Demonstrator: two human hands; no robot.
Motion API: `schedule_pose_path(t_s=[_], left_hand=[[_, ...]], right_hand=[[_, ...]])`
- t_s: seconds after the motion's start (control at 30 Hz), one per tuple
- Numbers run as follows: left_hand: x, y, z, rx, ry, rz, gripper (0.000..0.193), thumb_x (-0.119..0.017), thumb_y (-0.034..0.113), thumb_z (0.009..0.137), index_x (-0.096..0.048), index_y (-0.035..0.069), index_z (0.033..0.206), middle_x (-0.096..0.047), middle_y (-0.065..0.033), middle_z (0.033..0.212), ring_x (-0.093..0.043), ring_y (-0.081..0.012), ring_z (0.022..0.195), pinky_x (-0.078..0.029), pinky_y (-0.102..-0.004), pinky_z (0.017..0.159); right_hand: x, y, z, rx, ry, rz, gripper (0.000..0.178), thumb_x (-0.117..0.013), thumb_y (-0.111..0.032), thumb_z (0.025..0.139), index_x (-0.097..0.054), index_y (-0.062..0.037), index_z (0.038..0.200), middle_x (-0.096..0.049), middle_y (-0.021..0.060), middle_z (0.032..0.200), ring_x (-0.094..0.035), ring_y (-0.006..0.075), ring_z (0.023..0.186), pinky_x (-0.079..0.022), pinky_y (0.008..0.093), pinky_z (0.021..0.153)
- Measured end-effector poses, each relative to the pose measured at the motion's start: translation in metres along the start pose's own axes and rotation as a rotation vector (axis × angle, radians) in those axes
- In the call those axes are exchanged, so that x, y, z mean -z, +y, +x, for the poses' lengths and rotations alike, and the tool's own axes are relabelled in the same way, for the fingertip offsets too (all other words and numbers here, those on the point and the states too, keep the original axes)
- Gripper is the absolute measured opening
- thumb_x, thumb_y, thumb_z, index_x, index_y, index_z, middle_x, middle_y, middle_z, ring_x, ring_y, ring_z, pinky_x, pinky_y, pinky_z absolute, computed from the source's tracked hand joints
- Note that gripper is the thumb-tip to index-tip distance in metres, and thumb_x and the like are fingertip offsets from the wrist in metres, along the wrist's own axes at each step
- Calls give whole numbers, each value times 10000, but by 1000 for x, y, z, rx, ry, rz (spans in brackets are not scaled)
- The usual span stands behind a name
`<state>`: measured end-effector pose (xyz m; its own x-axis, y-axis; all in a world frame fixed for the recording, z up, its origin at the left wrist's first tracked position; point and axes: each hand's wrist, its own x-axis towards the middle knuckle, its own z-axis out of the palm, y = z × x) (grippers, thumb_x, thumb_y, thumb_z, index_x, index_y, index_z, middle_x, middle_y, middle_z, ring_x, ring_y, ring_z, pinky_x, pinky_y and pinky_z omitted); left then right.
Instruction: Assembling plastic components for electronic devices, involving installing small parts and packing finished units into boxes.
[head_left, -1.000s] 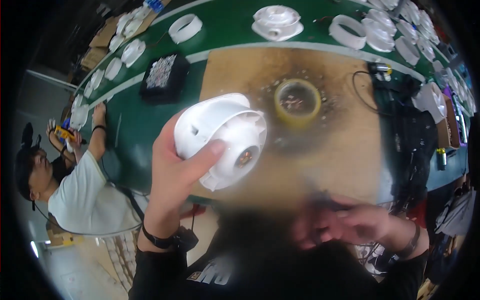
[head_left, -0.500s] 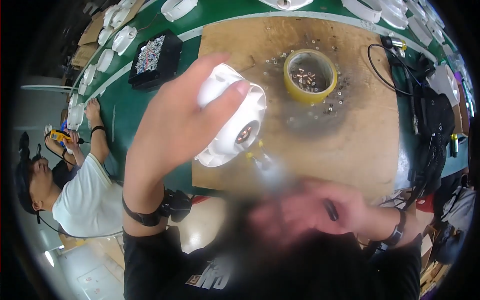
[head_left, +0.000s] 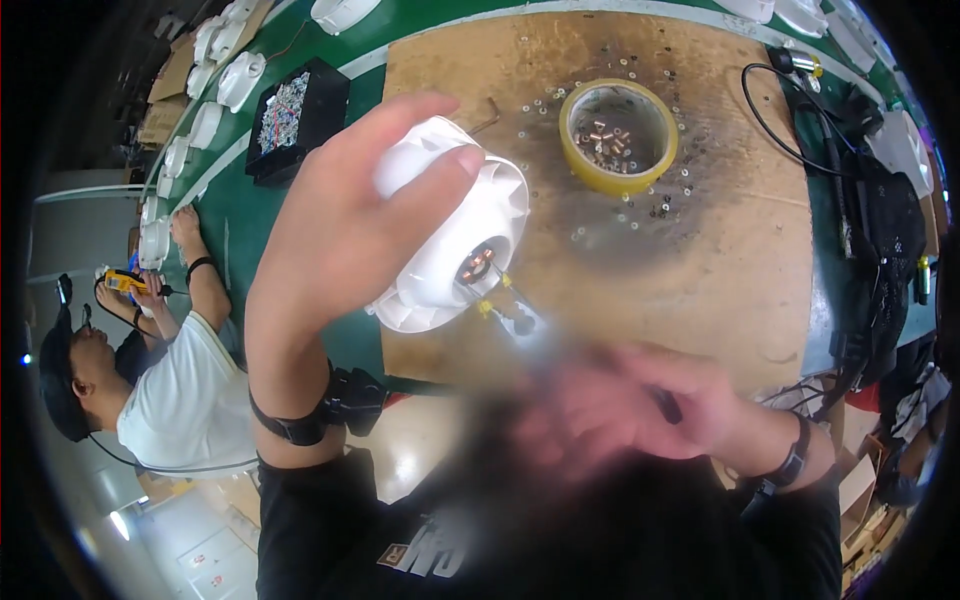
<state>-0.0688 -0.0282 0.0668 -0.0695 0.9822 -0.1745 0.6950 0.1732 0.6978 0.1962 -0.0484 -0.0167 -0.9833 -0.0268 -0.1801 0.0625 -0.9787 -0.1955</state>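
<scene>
My left hand [head_left: 340, 225] is closed around a round white plastic housing [head_left: 462, 215] with a ribbed rim. It is tilted so that its dark round opening faces my other hand, and copper-coloured parts [head_left: 477, 265] show inside. My right hand [head_left: 630, 405], partly blurred, grips pliers [head_left: 522, 323] with two thin, yellow-ended tips. Those tips point at the opening, close to its edge; whether they touch it I cannot tell. Blur hides the pliers' handles. Beyond the hands, a yellow tape roll [head_left: 577, 160] holds several small copper-coloured pieces [head_left: 610, 148] on brown cardboard [head_left: 700, 290].
Small rings and bits lie scattered around the roll. A black bin [head_left: 330, 115] of small metal parts stands at the left. White housings [head_left: 240, 80] line the green bench's far side. Cables and a black mesh bundle [head_left: 890, 220] lie at the right. A co-worker [head_left: 180, 390] works at far left.
The pliers' tips have come up to the housing's opening from a small distance. My left hand keeps its hold on the housing. The whole view has shifted slightly.
</scene>
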Motion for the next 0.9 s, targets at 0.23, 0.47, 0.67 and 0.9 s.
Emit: schedule_pose_path(t_s=[0.23, 0.47, 0.67, 0.9], left_hand=[[2, -1, -1, -36, -9, 2, 367, -601, 180, 970, -551, 18, 1294, -615, -25, 1025, -553, -74, 931, -454, -230, 805], [0, 6, -1, -30, -31, -34, 372, -609, 181, 964, -553, 15, 1292, -617, -33, 1029, -551, -82, 942, -450, -233, 817], [-1, 4, 0, -53, -35, -30, 389, -627, 174, 952, -551, 8, 1296, -618, -40, 1036, -555, -88, 937, -453, -238, 818], [-3, 8, -4, -36, -51, -45, 382, -625, 148, 951, -548, 2, 1295, -635, -58, 1041, -582, -93, 927, -473, -241, 796]], right_hand=[[-1, -9, -2, -7, 45, -76, 703, -268, -525, 1026, -316, 5, 1486, -515, 207, 1365, -565, 305, 1184, -459, 422, 999], [-4, -13, -7, 10, 100, -132, 638, -300, -481, 1042, -374, 5, 1448, -540, 214, 1338, -584, 301, 1161, -479, 414, 986], [-3, -14, -6, 6, 163, -171, 562, -353, -452, 1047, -443, -8, 1380, -569, 197, 1316, -610, 269, 1126, -499, 380, 959], [-8, -29, -6, -46, 229, -243, 497, -411, -420, 1043, -481, -19, 1330, -602, 158, 1277, -625, 222, 1090, -507, 354, 936]])
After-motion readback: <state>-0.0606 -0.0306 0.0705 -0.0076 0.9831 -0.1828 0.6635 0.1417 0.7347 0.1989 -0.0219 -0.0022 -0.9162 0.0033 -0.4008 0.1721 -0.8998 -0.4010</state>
